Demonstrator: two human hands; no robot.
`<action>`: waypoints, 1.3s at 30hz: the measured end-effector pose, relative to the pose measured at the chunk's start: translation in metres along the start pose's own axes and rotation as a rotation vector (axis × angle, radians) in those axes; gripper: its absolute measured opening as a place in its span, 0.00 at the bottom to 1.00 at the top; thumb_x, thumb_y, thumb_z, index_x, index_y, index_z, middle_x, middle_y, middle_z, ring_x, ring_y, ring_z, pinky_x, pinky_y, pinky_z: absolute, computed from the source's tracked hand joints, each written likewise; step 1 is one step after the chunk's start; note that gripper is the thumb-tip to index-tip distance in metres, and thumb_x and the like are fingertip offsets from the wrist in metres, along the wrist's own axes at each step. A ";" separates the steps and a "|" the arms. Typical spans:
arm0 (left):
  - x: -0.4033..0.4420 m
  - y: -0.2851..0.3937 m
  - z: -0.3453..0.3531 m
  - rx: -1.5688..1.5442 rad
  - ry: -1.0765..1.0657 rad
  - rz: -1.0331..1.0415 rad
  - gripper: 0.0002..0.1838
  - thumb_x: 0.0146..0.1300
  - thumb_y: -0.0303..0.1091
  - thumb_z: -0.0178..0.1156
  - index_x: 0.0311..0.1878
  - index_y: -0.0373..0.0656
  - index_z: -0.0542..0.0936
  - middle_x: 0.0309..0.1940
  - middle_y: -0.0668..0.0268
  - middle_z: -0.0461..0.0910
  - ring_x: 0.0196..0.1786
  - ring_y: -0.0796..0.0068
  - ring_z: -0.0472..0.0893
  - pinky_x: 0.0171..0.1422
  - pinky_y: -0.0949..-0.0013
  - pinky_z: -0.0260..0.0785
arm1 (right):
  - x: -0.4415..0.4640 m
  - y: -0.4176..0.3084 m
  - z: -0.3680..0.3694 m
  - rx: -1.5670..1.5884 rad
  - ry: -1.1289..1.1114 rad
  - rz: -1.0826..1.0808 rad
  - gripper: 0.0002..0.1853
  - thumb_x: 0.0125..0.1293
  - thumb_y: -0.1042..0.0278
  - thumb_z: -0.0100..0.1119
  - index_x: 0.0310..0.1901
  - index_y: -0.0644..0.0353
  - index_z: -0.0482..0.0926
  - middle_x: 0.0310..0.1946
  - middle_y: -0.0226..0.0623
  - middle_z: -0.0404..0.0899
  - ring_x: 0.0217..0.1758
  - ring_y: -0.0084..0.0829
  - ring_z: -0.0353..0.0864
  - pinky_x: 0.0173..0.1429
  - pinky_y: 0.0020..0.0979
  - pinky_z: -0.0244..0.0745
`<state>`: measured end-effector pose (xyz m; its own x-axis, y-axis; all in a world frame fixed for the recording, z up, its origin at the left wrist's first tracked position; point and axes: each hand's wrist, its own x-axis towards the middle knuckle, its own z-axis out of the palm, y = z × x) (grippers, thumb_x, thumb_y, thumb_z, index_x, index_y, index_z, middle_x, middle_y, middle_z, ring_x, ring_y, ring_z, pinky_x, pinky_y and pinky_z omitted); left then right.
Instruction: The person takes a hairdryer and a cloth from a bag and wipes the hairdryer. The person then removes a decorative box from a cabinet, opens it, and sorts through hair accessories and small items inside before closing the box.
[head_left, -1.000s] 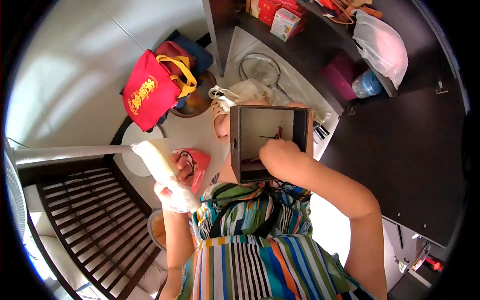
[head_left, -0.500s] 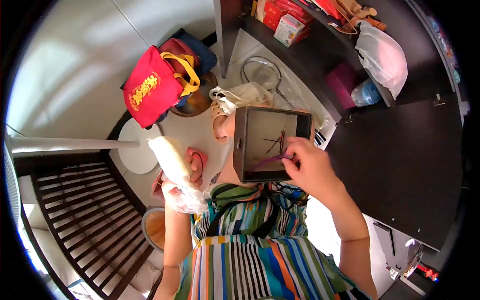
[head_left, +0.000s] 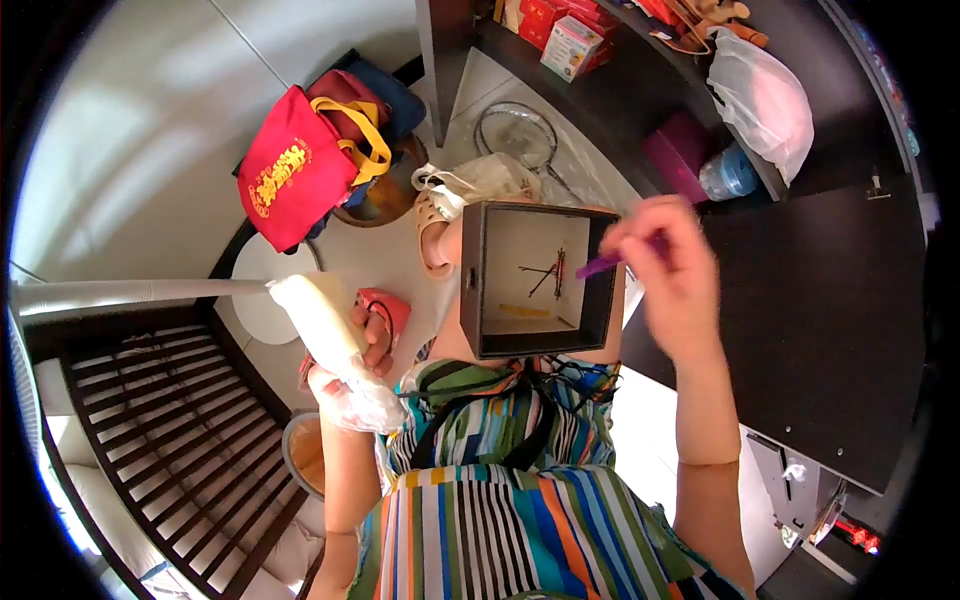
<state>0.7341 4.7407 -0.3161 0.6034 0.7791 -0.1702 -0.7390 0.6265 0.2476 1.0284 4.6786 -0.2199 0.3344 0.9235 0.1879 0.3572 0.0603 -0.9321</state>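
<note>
A slim purple object [head_left: 600,265], its kind unclear, sticks out of the closed fingers of my right hand [head_left: 675,270], which is slightly blurred beside the box's right rim. The open dark box [head_left: 473,290] rests on my lap. Inside it lie several thin dark sticks, like hairpins [head_left: 545,275], and a yellowish strip [head_left: 524,311]. My left hand [head_left: 376,338] is curled around a long pale-yellow item in clear plastic wrapping [head_left: 322,320], left of the box. A red pouch-like item [head_left: 393,306] with a dark loop shows at those fingers; whether it is gripped is unclear.
A red bag with yellow handles [head_left: 300,170] stands by the wall. A slatted dark wooden frame [head_left: 180,430] is at left. Dark shelves [head_left: 560,90] hold boxes and a white plastic bag [head_left: 762,105]. A dark panel [head_left: 800,330] lies at right; a racket [head_left: 515,135] is on the floor.
My right hand has lifted out of the box and moved up and right with the purple object. The yellowish strip in the box now shows plainly. My left hand has shifted slightly left.
</note>
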 end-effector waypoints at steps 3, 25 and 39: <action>-0.002 0.001 -0.003 -0.020 -0.028 -0.005 0.31 0.37 0.32 0.61 0.48 0.34 0.64 0.34 0.61 0.64 0.27 0.75 0.65 0.29 0.75 0.65 | -0.005 0.022 0.039 -0.463 -0.419 -0.172 0.04 0.53 0.75 0.54 0.30 0.61 0.69 0.27 0.37 0.69 0.29 0.38 0.71 0.35 0.30 0.69; -0.003 -0.005 0.005 -0.103 -0.028 -0.040 0.27 0.35 0.28 0.61 0.42 0.37 0.62 0.33 0.60 0.64 0.26 0.74 0.65 0.28 0.75 0.63 | 0.013 0.015 0.011 -0.912 -0.481 -0.062 0.04 0.47 0.76 0.52 0.27 0.64 0.73 0.27 0.44 0.72 0.30 0.41 0.75 0.32 0.35 0.71; -0.012 -0.006 -0.005 -0.059 -0.055 0.012 0.29 0.38 0.33 0.62 0.45 0.35 0.64 0.32 0.59 0.66 0.25 0.74 0.66 0.28 0.76 0.62 | 0.042 0.069 0.057 -1.296 -1.211 -0.458 0.04 0.45 0.70 0.54 0.21 0.59 0.76 0.27 0.38 0.75 0.28 0.36 0.79 0.29 0.35 0.74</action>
<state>0.7298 4.7281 -0.3205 0.6090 0.7848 -0.1149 -0.7614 0.6191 0.1923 1.0170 4.7428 -0.2940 -0.5029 0.6905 -0.5199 0.7965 0.6038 0.0314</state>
